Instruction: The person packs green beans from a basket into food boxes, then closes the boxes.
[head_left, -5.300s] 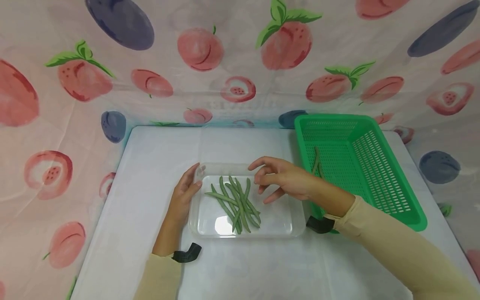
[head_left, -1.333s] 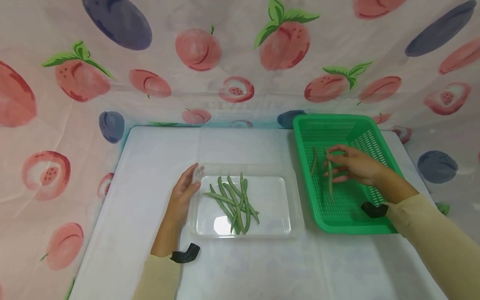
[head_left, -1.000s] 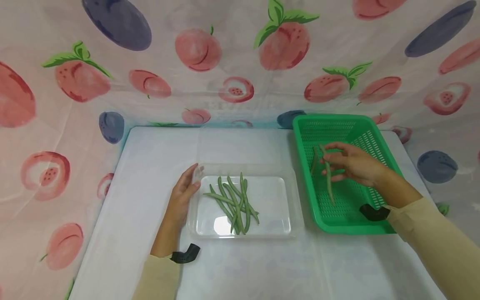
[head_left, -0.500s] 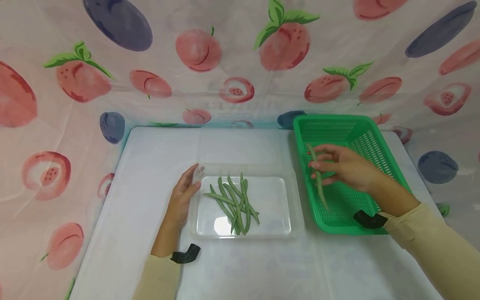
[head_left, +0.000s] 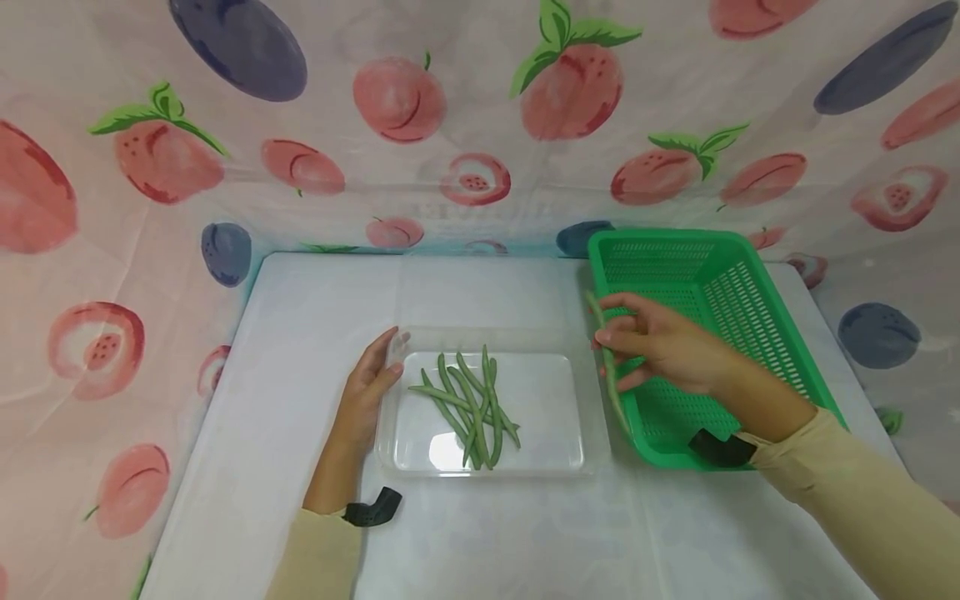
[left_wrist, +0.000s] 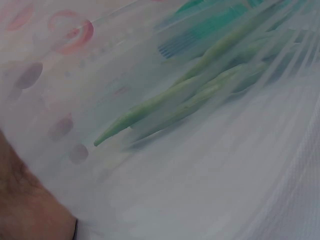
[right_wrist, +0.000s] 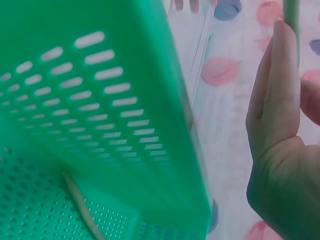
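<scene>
While pinched only near its top between right hand fingertips over the green basket near-left rim, green bean dangling, liable to snag that rim and slip free short of clear tray, steadied by flat left hand.

You have the clear plastic tray at the middle of the white table, with a pile of green beans in its left half. Your left hand rests against the tray's left edge. To the right stands the green perforated basket; over its left rim, your right hand holds a single green bean. Another bean lies inside the basket.
</scene>
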